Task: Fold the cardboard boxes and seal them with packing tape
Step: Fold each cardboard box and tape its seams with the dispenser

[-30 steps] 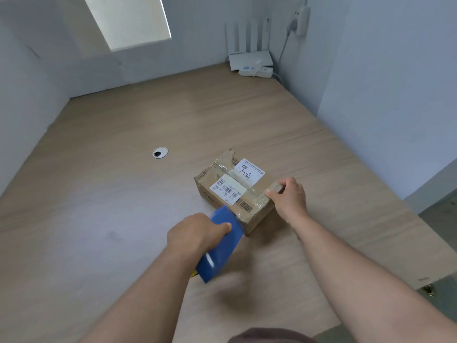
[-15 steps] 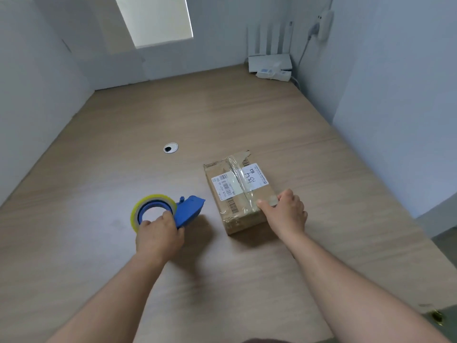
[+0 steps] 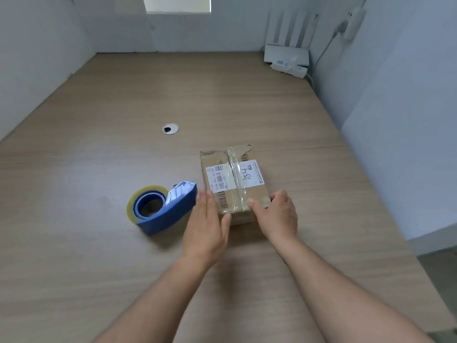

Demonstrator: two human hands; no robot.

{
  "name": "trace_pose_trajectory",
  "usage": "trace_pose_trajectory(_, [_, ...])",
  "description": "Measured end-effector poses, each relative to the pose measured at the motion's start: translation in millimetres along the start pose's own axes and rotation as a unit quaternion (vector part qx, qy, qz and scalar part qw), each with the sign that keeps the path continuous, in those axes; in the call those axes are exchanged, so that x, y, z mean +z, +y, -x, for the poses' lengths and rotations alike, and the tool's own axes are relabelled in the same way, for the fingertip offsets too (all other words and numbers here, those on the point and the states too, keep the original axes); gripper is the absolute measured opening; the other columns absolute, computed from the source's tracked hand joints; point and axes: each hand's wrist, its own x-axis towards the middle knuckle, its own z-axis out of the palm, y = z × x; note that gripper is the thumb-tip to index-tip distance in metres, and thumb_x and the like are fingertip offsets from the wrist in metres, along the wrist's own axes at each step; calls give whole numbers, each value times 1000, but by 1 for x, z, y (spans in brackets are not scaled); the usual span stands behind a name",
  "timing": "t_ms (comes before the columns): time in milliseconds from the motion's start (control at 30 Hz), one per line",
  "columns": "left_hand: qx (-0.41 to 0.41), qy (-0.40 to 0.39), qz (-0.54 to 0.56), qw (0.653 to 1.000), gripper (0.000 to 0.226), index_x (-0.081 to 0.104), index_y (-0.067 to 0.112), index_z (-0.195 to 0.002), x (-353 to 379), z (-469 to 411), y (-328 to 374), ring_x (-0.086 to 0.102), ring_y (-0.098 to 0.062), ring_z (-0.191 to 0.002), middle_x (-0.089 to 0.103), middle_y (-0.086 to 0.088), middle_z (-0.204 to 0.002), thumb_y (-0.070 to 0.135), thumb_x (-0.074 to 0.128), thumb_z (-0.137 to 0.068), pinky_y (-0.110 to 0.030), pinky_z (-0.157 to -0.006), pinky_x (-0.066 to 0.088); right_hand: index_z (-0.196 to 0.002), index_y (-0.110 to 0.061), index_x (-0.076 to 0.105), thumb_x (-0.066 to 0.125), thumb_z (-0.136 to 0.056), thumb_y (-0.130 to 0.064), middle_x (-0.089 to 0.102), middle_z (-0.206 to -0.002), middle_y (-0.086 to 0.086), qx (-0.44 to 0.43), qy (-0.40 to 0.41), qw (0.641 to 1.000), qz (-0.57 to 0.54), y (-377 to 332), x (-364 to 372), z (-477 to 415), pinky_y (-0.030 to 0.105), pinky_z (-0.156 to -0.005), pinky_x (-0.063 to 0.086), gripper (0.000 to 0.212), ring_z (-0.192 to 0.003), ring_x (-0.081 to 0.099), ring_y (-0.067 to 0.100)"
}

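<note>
Taped cardboard box (image 3: 233, 183) judged light, stiff; side walls offering hold; left hand (image 3: 206, 226), fingers straight together, touching 9 o'clock wall; right hand (image 3: 275, 215) gripping 5 o'clock corner.

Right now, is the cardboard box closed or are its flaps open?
Closed. The top flaps of the cardboard box lie flat, and a strip of clear tape runs along their seam, over the labels.
</note>
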Motion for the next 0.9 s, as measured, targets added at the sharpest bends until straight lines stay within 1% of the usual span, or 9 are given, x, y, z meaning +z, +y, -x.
trace_pose_trajectory(133, [-163, -43, 197, 966, 76, -11, 8, -151, 17, -11, 10, 14, -22, -147, 6, -6, -162, 44, 33, -100, -34, -117, 21, -117, -12, 47, 48, -83, -67, 52, -123, 12, -27, -6, 997, 70, 0, 4, 0, 40, -93, 37, 65, -117, 45, 31])
trace_pose_trajectory(300, [-295, -1, 136, 946, 80, 22, 6, -145, 19, -25, 20, 52, -35, -122, 54, -16, -135, 66, 29, -92, -42, -96, 44, -117, -11, 44, 38, -59, -92, 51, -124, 10, -6, -13, 986, 166, -19, 13, -4, 43, -91, 38, 100, -119, 44, 30])
trace_pose_trajectory(433, [-310, 27, 114, 943, 62, 45, 11, -132, 23, -27, 17, 54, -36, -116, 60, -16, -124, 56, 17, -98, -41, -91, 41, -99, -9, 49, 51, -86, -62, 56, -110, 14, -61, -4, 994, 86, 1, 11, -17, 39, -85, 37, 55, -108, 50, 34])
trace_pose_trajectory(533, [-305, 31, 149, 940, 60, 50, 14, -129, 20, -28, 10, 50, -35, -122, 57, -15, -131, 51, 13, -101, -40, -98, 37, -74, -14, 39, 45, -99, -33, 57, -96, 17, -101, -37, 993, -43, 16, 0, -26, 37, -74, 34, 32, -96, 52, 35])
trace_pose_trajectory(600, [-263, 9, 168, 950, 61, 34, 18, -145, 14, -27, 4, 46, -34, -128, 51, -13, -140, 54, 15, -99, -40, -103, 36, -76, -14, 40, 41, -100, -34, 58, -94, 16, -131, -66, 989, -21, 21, -7, -32, 34, -70, 31, 31, -95, 54, 34])
trace_pose_trajectory(667, [-182, -44, 112, 976, 75, -4, 26, -153, 8, -25, -1, 51, -34, -124, 51, -12, -141, 65, 19, -93, -41, -98, 41, -91, -15, 47, 43, -91, -58, 61, -97, 7, -174, -96, 978, 61, 20, -15, -36, 33, -69, 34, 43, -98, 58, 31])
trace_pose_trajectory(733, [-115, -91, -11, 989, 88, -26, 33, -146, 2, -25, -5, 62, -32, -109, 58, -12, -131, 73, 23, -86, -38, -85, 46, -127, -19, 40, 46, -72, -80, 63, -111, 4, -225, -112, 953, 168, 14, -22, -39, 36, -74, 42, 83, -103, 60, 28])
trace_pose_trajectory(800, [-74, -111, -132, 982, 87, -27, 36, -145, -1, -29, -7, 65, -29, -97, 62, -11, -124, 77, 20, -84, -36, -76, 48, -145, -23, 19, 45, -69, -83, 60, -125, 4, -307, -116, 908, 260, 11, -23, -43, 36, -76, 44, 100, -109, 58, 28])
trace_pose_trajectory(900, [-33, -124, -221, 967, 86, -24, 32, -147, -5, -36, -13, 64, -28, -90, 64, -11, -114, 75, 16, -84, -35, -69, 45, -148, -19, 18, 43, -83, -72, 57, -128, 6, -396, -144, 853, 308, 13, -24, -52, 36, -77, 43, 88, -110, 55, 28])
